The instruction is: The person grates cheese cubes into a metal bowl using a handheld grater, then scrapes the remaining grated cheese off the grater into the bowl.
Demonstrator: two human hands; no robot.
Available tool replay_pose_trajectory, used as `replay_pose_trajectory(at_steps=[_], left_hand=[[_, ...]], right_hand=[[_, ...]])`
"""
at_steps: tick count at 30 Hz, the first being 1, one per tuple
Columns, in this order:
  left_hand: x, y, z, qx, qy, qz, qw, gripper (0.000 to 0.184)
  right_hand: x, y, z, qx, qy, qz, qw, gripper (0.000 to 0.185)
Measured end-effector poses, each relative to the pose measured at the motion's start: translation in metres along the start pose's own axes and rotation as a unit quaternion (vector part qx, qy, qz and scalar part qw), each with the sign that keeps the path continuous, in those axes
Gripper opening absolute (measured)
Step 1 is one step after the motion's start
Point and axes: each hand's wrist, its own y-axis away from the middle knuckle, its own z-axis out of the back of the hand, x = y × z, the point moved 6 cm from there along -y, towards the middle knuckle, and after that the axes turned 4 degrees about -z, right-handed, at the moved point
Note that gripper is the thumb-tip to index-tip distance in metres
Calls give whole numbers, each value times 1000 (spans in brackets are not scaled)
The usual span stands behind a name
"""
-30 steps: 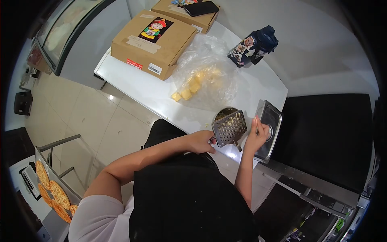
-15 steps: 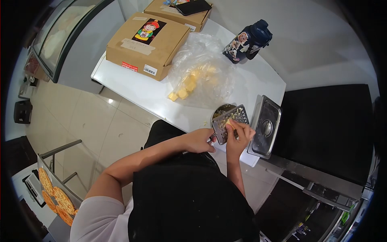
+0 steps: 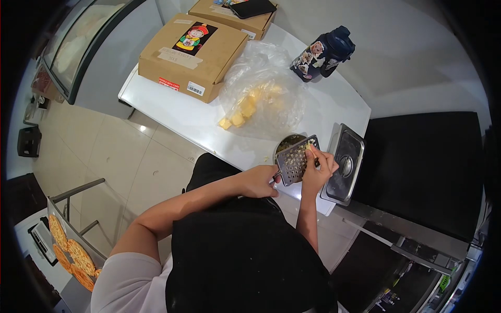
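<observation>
On my head feed, the white bench fills the middle, with a cardboard box at its far left. Beside the box I see a clear plastic bag, then a metal lid along the right side. The left hand has its grip wrapped about the handle of a grater, tilted over a round container. Yellow chunks lie in the bag; the right hand's grip pinches a small yellow piece at the grater's far end.
</observation>
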Motion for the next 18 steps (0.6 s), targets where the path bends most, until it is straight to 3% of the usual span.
replay_pose_trajectory(at_steps=[10,14,18], left_hand=[[10,-3,-1,9,8,13,1000,27],[16,-6,-4,5,36,-8,999,31],[8,-5,-6,13,12,-9,1000,31]], right_hand=[[-24,-15,2,10,-47,-72,996,14],[-36,-20,21,-8,-187,-164,969,14],[-21,-31,14,3,-63,-61,996,14]])
